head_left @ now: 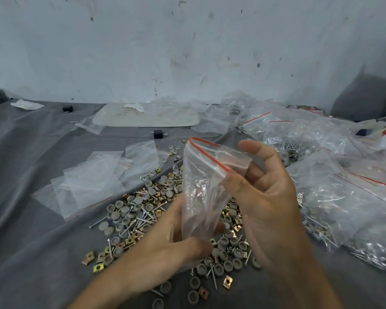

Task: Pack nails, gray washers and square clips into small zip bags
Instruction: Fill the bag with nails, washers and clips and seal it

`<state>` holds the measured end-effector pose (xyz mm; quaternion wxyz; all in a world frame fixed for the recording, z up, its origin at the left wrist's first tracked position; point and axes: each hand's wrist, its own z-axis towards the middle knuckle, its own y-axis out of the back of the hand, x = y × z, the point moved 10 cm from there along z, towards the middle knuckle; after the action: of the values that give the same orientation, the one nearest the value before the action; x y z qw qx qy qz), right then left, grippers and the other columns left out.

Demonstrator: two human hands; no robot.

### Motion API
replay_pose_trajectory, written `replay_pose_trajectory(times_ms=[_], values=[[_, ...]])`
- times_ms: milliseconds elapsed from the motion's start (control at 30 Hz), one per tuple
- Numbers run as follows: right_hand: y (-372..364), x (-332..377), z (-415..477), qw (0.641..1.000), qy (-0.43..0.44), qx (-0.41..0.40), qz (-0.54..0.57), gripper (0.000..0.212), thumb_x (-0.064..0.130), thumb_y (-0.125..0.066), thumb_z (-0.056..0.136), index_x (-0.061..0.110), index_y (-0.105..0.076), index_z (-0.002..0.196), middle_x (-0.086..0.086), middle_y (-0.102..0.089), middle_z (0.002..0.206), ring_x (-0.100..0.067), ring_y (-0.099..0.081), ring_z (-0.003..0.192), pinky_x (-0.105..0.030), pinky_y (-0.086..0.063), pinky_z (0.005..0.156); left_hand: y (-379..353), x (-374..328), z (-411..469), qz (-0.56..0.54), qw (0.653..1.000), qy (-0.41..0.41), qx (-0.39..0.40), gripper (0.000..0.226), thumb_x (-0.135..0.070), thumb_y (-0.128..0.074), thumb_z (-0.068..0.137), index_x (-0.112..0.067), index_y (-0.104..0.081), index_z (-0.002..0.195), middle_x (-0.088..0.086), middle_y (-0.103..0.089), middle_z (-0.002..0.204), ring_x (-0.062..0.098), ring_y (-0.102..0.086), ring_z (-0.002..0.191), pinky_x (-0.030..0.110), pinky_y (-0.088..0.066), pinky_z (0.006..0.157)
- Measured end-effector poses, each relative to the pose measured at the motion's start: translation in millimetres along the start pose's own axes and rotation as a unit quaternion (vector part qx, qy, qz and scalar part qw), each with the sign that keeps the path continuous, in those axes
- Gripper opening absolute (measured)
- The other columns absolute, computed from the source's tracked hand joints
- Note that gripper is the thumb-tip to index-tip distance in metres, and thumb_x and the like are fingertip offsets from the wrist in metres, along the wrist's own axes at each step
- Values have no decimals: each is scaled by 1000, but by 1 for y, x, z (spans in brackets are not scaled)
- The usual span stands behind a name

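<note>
1. Plastic bag [201, 188], clear and thin, is held upright between both hands over the pile [138, 210] on the grey cloth [31, 241]. It looks empty, tho glare makes that hard to confirm.
2. Left hand [165, 241]: thumb in front and fingers behind, curled round the bag's lower part, gripping it.
3. Right hand [267, 201]: thumb pinches the bag just under the red zip strip [210, 157] at its right end. Index finger is lifted behind the mouth, not clamping.
4. Handling, my guess: film is v. light, floppy and slick, so it collapses w/o two-hand support. Best hold is at the zip strip, the stiffest part, one lip per hand, to open the mouth.
5. Nails [140, 219] are thin, hard and pointed and could poke thru the film, so feed them heads first. Pinch at mid-shaft.
6. Washers [227, 264] are small, round and prob. rubbery: easy to pinch by the rim, may roll.
7. Clips [227, 282] are stiff metal w/ sharp edges. Take by the flat sides.
8. Empty bags [91, 181] lie left of the pile, filled bags [343, 197] heaped to the right.
</note>
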<state>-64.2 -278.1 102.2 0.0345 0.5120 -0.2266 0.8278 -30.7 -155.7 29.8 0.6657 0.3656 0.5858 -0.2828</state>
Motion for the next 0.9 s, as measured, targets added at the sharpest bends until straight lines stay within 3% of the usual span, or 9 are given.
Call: replay_pose_trajectory(times_ms=[67, 133, 267, 367, 433, 567, 633, 767, 900], values=[[3, -5, 1, 998, -18, -20, 62, 60, 33, -97, 52, 23, -71, 105, -2, -77, 93, -14, -73, 88, -23, -58, 76, -10, 1, 1, 27, 1000, 8, 10, 47, -37, -68, 85, -22, -58, 128, -1, -70, 120, 17, -65, 116, 36, -55, 94], [6, -6, 2, 996, -27, -23, 84, 41, 31, -92, 56, 24, -78, 94, -4, -77, 94, -15, -73, 87, -25, -59, 76, -22, -1, 0, 36, 999, -5, 20, 35, -40, -61, 96, -21, -64, 126, 2, -68, 124, 20, -62, 120, 50, -45, 104], [22, -3, 7, 992, -34, -57, 111, 31, 22, -79, 69, 14, -73, 98, -6, -74, 95, -15, -70, 85, -25, -60, 79, -36, -6, -9, 41, 995, -82, 27, 56, -57, -44, 98, -36, -40, 151, -16, -44, 152, 4, -39, 142, 25, -36, 113], [27, -1, 9, 989, -36, -55, 135, 20, 16, -70, 77, 17, -67, 97, -1, -70, 94, -12, -66, 84, -22, -58, 79, -18, 6, -7, 10, 995, -59, -75, 47, -68, -58, 88, -50, -53, 130, -20, -63, 121, -2, -60, 110, 23, -51, 87], [25, -7, 8, 986, -57, -44, 152, 22, 17, -67, 79, 17, -65, 101, 2, -72, 93, -9, -67, 82, -23, -58, 75, -7, 11, -6, 8, 990, -59, -130, 35, -61, -75, 78, -42, -63, 106, -14, -67, 95, 2, -61, 82, 21, -48, 73], [13, -18, 4, 978, -95, -5, 184, 38, 27, -87, 68, 18, -70, 101, 3, -75, 90, -6, -71, 79, -23, -59, 75, -4, 8, -7, -3, 986, -85, -144, 26, -51, -80, 80, -28, -67, 85, -9, -65, 73, 5, -57, 66, 21, -48, 63], [13, -18, 5, 980, -90, -9, 180, 39, 27, -89, 66, 18, -70, 99, 3, -75, 90, -6, -71, 78, -23, -60, 72, -5, 7, -8, 17, 985, -95, -142, 18, -47, -70, 91, -29, -69, 89, -10, -67, 77, 3, -60, 71, 23, -49, 65], [27, -8, 10, 989, -59, -33, 135, 19, 16, -62, 82, 20, -63, 101, 7, -75, 83, -5, -69, 70, -23, -58, 62, -4, 0, -12, 132, 971, -134, -150, 16, -29, -53, 104, -34, -66, 112, -18, -68, 99, 6, -66, 94, 23, -49, 78], [44, 8, 14, 992, -33, -30, 119, 29, 29, -81, 67, 26, -74, 95, 6, -76, 88, -5, -70, 76, -23, -59, 71, 11, -4, -12, 199, 959, -122, -159, 27, -35, -51, 103, -40, -60, 127, -22, -65, 114, 4, -63, 108, 19, -49, 87]])
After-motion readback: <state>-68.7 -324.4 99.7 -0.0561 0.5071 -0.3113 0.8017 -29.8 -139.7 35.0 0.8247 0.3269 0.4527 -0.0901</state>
